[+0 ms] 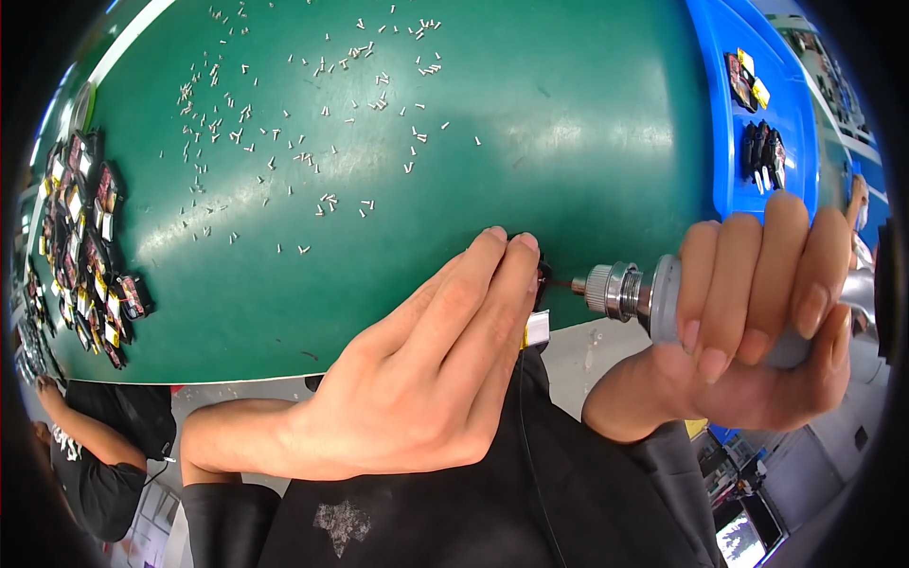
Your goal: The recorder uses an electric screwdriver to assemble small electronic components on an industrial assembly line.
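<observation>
My left hand [417, 364] lies across a small black device [543, 273] at the near edge of the table, fingers together and pressing on it. Most of the device is hidden; a white and yellow tab [536, 328] shows below my fingertips. My right hand [757, 303] is wrapped round an electric screwdriver [620, 292] with a grey body and a knurled silver collar. The screwdriver lies nearly level, its thin bit pointing left at the device's right side. Whether the bit touches a screw cannot be made out.
Many small silver screws [325, 112] lie scattered over the green table [606, 161]. A heap of black devices with labels [85, 246] sits at the left edge. At the far right, a blue tray [734, 189] holds several more. Another person's arm [90, 431] shows at lower left.
</observation>
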`<state>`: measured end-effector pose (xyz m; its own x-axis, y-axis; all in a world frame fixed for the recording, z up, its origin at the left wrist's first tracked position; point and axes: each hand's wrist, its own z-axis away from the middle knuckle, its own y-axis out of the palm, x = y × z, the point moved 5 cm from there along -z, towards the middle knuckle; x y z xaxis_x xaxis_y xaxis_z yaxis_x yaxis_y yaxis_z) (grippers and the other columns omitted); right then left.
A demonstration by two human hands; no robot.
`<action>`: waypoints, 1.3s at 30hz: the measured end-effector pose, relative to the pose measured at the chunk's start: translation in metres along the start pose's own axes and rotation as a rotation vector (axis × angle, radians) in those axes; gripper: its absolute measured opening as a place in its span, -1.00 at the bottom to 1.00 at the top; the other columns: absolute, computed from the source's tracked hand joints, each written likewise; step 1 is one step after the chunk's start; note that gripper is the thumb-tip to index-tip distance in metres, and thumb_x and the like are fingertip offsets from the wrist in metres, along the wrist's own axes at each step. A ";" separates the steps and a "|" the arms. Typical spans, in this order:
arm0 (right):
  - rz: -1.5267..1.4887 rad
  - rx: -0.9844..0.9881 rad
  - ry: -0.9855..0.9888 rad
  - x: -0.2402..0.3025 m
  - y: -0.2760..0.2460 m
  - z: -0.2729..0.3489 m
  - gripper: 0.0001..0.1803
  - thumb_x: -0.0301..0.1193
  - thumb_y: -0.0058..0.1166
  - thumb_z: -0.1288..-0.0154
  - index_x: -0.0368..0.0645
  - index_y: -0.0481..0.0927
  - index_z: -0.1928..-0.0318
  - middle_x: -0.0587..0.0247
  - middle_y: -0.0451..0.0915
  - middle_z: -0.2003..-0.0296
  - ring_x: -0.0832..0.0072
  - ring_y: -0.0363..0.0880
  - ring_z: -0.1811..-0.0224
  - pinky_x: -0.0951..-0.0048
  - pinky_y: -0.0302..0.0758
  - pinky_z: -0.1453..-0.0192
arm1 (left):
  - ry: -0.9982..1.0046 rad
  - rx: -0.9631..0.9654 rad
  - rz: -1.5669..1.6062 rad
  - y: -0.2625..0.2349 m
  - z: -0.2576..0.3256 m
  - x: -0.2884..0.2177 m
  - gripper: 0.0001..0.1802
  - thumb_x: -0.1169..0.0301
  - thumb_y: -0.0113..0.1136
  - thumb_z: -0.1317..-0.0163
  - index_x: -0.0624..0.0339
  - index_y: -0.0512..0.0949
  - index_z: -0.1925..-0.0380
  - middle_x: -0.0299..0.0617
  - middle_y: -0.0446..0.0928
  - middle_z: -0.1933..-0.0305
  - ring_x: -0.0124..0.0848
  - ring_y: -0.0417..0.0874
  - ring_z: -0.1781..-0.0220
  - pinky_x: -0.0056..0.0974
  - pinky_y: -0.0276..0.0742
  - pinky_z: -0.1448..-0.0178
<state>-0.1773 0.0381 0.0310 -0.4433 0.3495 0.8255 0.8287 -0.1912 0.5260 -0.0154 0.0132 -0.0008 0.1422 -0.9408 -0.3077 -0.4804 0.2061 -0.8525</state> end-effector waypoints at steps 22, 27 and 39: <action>0.115 0.210 0.045 -0.008 0.010 -0.004 -0.80 -0.29 -0.10 -0.32 -0.05 0.26 0.42 0.36 0.30 0.59 0.62 0.31 0.71 0.60 0.28 0.49 | 0.048 -0.011 0.051 0.002 0.004 0.005 -0.59 0.60 0.18 0.30 0.66 0.55 0.33 0.24 0.54 0.06 -0.02 0.60 0.09 -0.16 0.67 0.12; 0.185 0.240 0.154 -0.008 0.016 -0.013 -0.79 -0.31 -0.08 -0.30 -0.04 0.24 0.43 0.36 0.28 0.59 0.61 0.28 0.71 0.60 0.27 0.50 | 0.050 0.084 0.088 -0.004 0.000 0.008 -0.54 0.59 0.13 0.31 0.65 0.53 0.28 0.26 0.49 -0.02 0.00 0.55 0.02 -0.14 0.64 0.10; -0.243 0.207 -0.081 -0.002 0.004 -0.009 -0.77 -0.47 0.18 -0.14 -0.16 0.40 0.24 0.45 0.41 0.78 0.66 0.34 0.86 0.75 0.30 0.73 | 0.045 -0.116 -0.065 -0.032 0.029 0.011 -0.60 0.45 0.15 0.06 0.53 0.53 0.20 0.11 0.54 0.06 -0.05 0.55 -0.06 -0.13 0.48 -0.17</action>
<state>-0.1764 0.0289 0.0331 -0.6145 0.4357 0.6577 0.7578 0.0941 0.6457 0.0270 0.0041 0.0104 0.1388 -0.9627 -0.2323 -0.5689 0.1144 -0.8144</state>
